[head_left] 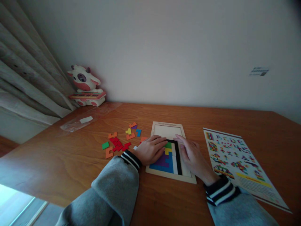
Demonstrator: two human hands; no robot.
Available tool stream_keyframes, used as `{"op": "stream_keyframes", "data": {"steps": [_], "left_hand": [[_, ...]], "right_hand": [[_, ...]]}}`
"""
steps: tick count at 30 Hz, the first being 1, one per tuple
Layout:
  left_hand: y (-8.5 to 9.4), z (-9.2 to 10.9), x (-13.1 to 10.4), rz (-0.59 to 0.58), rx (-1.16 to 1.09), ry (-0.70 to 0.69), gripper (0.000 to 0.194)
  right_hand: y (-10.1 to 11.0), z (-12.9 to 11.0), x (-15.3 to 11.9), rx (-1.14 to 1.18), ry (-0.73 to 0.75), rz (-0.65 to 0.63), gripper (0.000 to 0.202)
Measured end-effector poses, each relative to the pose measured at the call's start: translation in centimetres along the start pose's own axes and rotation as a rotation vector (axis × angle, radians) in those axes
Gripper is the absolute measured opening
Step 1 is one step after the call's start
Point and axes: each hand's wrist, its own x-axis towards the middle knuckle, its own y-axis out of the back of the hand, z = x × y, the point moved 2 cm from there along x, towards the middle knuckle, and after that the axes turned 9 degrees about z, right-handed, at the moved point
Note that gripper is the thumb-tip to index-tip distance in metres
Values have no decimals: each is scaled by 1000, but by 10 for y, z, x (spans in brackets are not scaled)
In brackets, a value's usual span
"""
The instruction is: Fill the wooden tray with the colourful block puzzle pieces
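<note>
One head camera is looking forward and down from close above the bench [174, 201], facing the far wall [164, 56].

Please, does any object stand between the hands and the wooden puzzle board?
Nothing visible does. The left hand and right hand are both over the wooden board; the red pieces lie on the table, left of it.

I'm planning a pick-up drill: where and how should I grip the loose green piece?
Probably pinch the green piece at its left end, across its far and near edges, coming from above and the left. It lies flat and looks rectangular; an orange piece and red pieces crowd its right side.
</note>
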Motion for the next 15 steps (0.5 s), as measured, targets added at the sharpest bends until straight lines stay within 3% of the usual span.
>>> {"op": "stream_keyframes", "data": {"steps": [5,15], "left_hand": [[0,1,1,-65,21,25,36],[-1,1,0,-73,45,11,34]], "right_hand": [[0,-2,0,3,-9,-31,42],[1,-6,1,35,-17,-44,42]]}}
